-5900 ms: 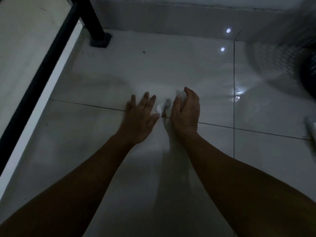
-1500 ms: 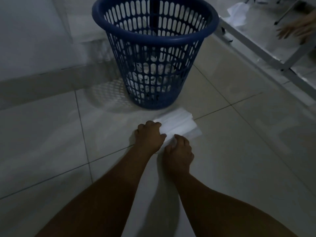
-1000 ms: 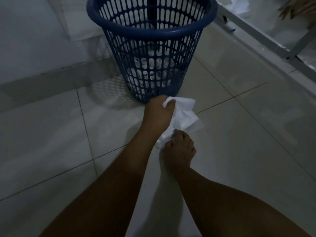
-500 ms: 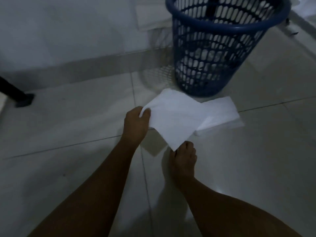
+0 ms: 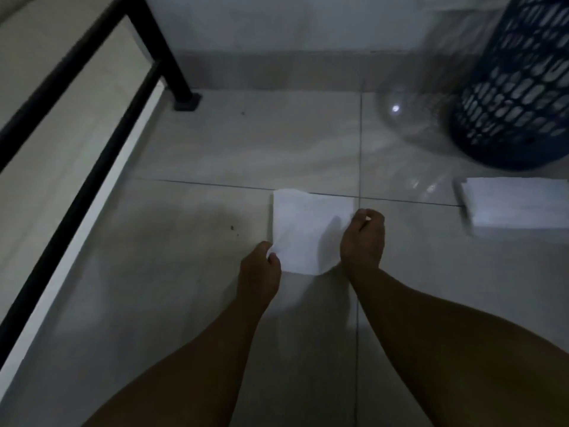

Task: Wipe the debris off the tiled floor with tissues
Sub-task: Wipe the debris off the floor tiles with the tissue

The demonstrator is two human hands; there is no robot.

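A white tissue (image 5: 304, 229) is spread out just above the tiled floor (image 5: 246, 143) in the middle of the view. My left hand (image 5: 260, 274) pinches its near left corner. My right hand (image 5: 365, 238) pinches its right edge with curled fingers. A few small dark specks of debris (image 5: 232, 228) lie on the tile to the left of the tissue, and one more speck (image 5: 243, 112) sits farther back. A stack of white tissues (image 5: 517, 204) lies on the floor at the right.
A blue plastic mesh basket (image 5: 517, 97) stands at the far right near the wall. A black metal frame leg (image 5: 172, 57) with a foot stands at the back left, and its black rail (image 5: 70, 211) runs along the left side.
Both hands lifted one tissue off the stack by the basket and carried it left. The view swung left, so the basket and stack now sit at the right edge.
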